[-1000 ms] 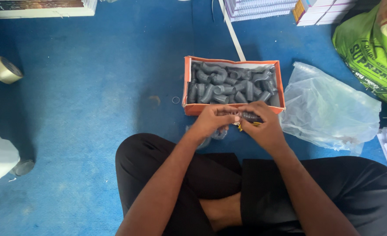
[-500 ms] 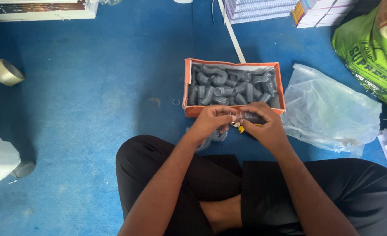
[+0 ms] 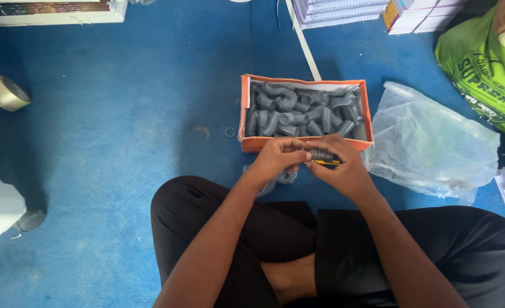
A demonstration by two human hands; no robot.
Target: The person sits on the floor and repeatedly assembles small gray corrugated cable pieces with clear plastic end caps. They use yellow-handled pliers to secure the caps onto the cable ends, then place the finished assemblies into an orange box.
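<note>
Both hands are meeting just in front of the orange box (image 3: pixel 245 108). The right hand (image 3: pixel 343 171) is closing its grip around a small ribbed grey fitting (image 3: pixel 321 154), with a thin yellow tool (image 3: pixel 326 162) tucked under it. The left hand (image 3: pixel 278 159) is pinching at the fitting's left end (fingertips together). The box, sitting on the blue floor (image 3: pixel 121 114), is holding many grey pipe fittings (image 3: pixel 298 108). A clear plastic bag (image 3: pixel 429 142) is lying to the right.

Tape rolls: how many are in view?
1. The tape roll lies on the blue floor at the far left, well away from the orange box and both hands. Others may be outside the frame.
</note>
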